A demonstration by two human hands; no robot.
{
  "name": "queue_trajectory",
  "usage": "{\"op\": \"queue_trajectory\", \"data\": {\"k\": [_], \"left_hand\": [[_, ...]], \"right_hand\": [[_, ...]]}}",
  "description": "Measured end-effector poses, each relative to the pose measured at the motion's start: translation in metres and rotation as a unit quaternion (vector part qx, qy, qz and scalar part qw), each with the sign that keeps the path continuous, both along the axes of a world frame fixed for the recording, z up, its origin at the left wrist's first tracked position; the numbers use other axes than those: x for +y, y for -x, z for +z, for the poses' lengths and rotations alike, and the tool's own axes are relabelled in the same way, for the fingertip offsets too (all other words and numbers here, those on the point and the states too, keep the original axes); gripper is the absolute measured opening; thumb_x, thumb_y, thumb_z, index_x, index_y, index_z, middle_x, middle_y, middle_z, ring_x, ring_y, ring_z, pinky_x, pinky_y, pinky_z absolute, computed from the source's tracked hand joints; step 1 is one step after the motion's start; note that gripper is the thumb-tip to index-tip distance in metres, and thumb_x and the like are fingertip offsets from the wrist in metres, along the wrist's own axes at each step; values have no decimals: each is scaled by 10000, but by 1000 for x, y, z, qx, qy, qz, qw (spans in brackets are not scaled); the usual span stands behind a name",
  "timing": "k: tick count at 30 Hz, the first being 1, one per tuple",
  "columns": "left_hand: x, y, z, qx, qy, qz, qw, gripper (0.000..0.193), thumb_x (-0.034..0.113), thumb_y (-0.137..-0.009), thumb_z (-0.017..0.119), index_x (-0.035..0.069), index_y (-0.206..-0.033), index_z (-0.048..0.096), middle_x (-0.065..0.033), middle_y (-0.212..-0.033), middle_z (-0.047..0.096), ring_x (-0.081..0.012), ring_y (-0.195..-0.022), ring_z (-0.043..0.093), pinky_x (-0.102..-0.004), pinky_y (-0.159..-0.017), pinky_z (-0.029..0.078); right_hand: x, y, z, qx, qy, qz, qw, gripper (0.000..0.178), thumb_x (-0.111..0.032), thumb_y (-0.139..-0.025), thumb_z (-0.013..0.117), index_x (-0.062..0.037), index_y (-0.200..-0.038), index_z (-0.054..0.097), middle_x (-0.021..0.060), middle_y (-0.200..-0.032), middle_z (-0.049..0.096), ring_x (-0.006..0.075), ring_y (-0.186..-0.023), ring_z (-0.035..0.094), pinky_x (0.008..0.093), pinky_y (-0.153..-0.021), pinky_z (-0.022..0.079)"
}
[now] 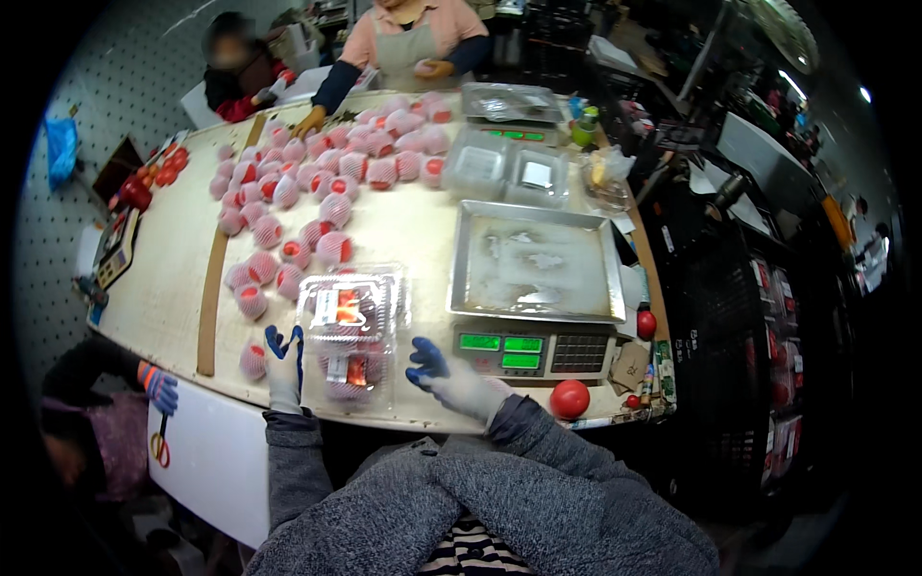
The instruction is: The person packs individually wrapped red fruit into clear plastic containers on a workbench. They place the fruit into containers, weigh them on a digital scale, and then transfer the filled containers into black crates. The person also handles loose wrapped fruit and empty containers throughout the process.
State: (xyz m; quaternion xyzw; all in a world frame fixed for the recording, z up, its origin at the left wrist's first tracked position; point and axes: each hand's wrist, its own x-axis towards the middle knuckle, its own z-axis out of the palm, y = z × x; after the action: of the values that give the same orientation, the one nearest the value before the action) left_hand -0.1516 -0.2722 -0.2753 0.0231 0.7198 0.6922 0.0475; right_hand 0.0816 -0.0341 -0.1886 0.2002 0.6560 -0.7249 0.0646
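A clear plastic clamshell box [357,344] with a label lies on the table in front of me, red fruit showing through it. Beside its near left edge is my left hand [285,365], in a white glove with blue fingertips, thumb and fingers apart. My right hand [449,382], gloved the same way, hovers to the right of the box with its fingers spread and nothing between them. Close by my left hand rests one fruit in a pink foam net [253,361]. Whether either hand touches the box, I cannot tell.
Many foam-netted red fruits [334,209] spread over the table's far left. A scale [523,351] with a metal tray [538,265] stands right, a bare red fruit [570,399] before it. Clear containers [477,165] sit behind. Co-workers are across the table; another's gloved hand [158,388] is at left.
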Motion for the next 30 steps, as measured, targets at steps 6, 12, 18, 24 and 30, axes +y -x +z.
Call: {"op": "queue_trajectory", "data": {"k": [6, 12, 18, 24, 30], "left_hand": [[11, 15, 0, -153, -6, -75, 985, 182, 271, -836, 656, 112, -792, 578, 99, -639, 449, -6, -493, 328, -194, -424, 235], [12, 16, -8, -129, -86, -122, 980, 93, 125, -839, 637, 55, -892, 607, 57, -752, 538, -16, -607, 448, -168, -529, 359], [21, -10, 9, -79, -114, -56, 989, 154, 55, -839, 616, -23, -968, 586, -23, -891, 605, -74, -783, 550, -189, -713, 450], [49, -61, 57, -20, -170, 23, 985, 224, -12, -767, 666, -8, -954, 544, -11, -830, 587, -86, -721, 562, -196, -671, 472], [69, -66, 119, 161, -141, -50, 976, 573, 28, -729, 725, -13, -1218, 430, -76, -1151, 503, -139, -1029, 511, -282, -904, 429]], "right_hand": [[8, -13, -22, 64, 172, -50, 982, 628, -69, -848, 549, -70, -1395, 241, 124, -1300, 431, 166, -1109, 493, 260, -880, 413], [8, 44, -39, 114, 294, -172, 933, 674, -30, -860, 530, -6, -1403, 131, 155, -1404, 273, 212, -1191, 426, 299, -1022, 334], [-21, 80, -48, 17, 90, -80, 993, 668, -353, -887, 558, 20, -1364, 275, 87, -974, 552, 123, -840, 517, 234, -702, 406], [-20, 83, -33, 133, 186, -156, 961, 763, -249, -857, 619, -76, -1426, 142, 206, -1401, 302, 219, -1271, 355, 266, -984, 364], [8, 91, -33, 278, 143, -64, 948, 509, -228, -875, 542, -92, -1326, 347, 116, -1248, 476, 262, -1093, 526, 363, -853, 497]]}}
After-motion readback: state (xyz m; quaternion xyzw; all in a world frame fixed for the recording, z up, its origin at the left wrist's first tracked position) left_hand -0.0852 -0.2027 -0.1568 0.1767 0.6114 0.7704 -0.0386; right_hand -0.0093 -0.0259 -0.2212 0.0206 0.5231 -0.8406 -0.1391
